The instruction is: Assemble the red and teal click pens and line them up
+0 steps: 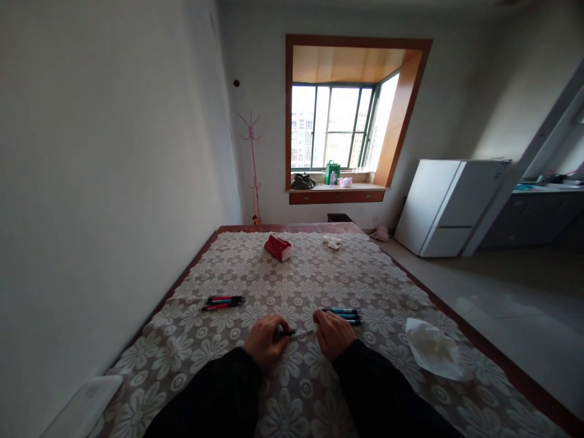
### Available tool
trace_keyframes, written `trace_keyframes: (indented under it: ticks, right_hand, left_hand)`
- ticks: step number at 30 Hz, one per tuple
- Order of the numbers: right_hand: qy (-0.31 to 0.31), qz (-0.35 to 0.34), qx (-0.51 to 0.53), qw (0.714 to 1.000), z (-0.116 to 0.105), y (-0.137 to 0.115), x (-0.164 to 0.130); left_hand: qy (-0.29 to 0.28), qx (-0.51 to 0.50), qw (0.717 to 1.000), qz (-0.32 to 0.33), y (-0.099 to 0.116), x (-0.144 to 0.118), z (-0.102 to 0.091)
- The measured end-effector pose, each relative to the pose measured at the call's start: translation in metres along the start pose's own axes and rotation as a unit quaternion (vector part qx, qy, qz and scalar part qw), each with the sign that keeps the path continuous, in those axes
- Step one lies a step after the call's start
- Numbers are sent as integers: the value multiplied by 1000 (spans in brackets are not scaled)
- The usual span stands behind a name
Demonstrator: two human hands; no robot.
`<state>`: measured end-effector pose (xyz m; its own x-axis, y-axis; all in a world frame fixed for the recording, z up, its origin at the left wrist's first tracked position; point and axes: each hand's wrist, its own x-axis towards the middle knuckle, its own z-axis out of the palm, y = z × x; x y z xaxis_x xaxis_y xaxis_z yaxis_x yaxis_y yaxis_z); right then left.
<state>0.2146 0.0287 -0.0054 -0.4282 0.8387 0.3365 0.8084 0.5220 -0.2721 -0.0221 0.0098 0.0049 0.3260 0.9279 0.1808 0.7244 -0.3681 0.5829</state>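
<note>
Head view: a dark-ended pen (286, 333) is held low in the middle of the frame, just above or on the patterned tablecloth (287, 404). Its dark end is pinched between the thumb and fingers of the left hand (267, 342), while its pale, thin length is pointed toward the right hand (335, 334). The right fingers are curled close together, but whether the pale end is gripped by them cannot be told. Just beyond the right hand, blue pens (349, 317) are partly covered by it, so little room is left on that side; red and blue pens (224, 300) are laid to the upper left of the left hand, with a stretch of cloth between. Farther up the frame, a wide span of cloth is bounded by a red packet (277, 248) and a white crumpled tissue (333, 244). On the right, a white sheet (433, 350) is set near the wooden table edge (542, 398). At left, the table is bordered by the wall (114, 182), and a white tray (84, 403) is cut off by the frame's lower left.
</note>
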Motion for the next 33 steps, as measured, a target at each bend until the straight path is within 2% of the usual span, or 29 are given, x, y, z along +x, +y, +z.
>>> trace_keyframes:
  ticks: [3,5,9,12,27,30,33]
  right_hand:
    - [41,-26,39,998,5,2,0]
    - [49,-66,51,995,9,1,0]
    - [22,-178,19,984,15,-2,-2]
    - [3,-210,-19,977,15,-5,-3]
    - [-35,-172,-61,982,1,-10,-2]
    - [-19,-158,-63,985,-3,-9,-2]
    - [25,-109,-53,992,-1,-6,-2]
  left_hand:
    - [-3,3,1000,-7,2,0,-1]
    - [-5,0,1000,-3,4,-1,-2]
    - [-2,2,1000,6,5,-2,-4]
    - [-5,3,1000,6,4,-2,-4]
    - [4,21,1000,4,2,-3,-1]
    - [4,28,1000,5,4,-4,-1]
    - [3,31,1000,6,5,-4,-2]
